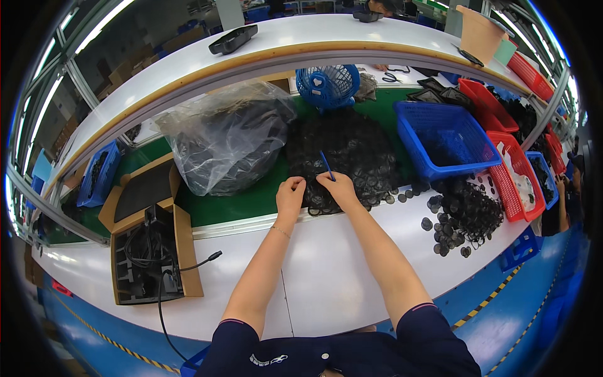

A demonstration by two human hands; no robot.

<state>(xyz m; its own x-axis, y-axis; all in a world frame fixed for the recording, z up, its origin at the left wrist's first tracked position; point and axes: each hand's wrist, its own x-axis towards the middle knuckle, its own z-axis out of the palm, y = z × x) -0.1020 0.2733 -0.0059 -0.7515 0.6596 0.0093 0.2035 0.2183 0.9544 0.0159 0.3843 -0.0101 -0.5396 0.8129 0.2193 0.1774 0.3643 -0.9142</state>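
Note:
Both my hands are at the near edge of a wide pile of dark, thin round pieces (361, 147) on the green surface. My right hand (340, 191) is closed around a slim blue pen-like tool (326, 164), its upper end pointing up and away. Close beside it on the left, my left hand (291, 196) has its fingers pinched together. Whatever those fingers hold, if anything, is too small to make out. A second heap of black curly trimmings and round pieces (468, 212) lies on the white table to the right.
A clear plastic bag (229, 141) of dark items and a blue fan (328, 87) stand beyond my hands. Left is a cardboard box (193, 254) with black cables. Right are a blue basket (433, 169) and a red basket (516, 182). A raised white shelf (301, 32) crosses the back.

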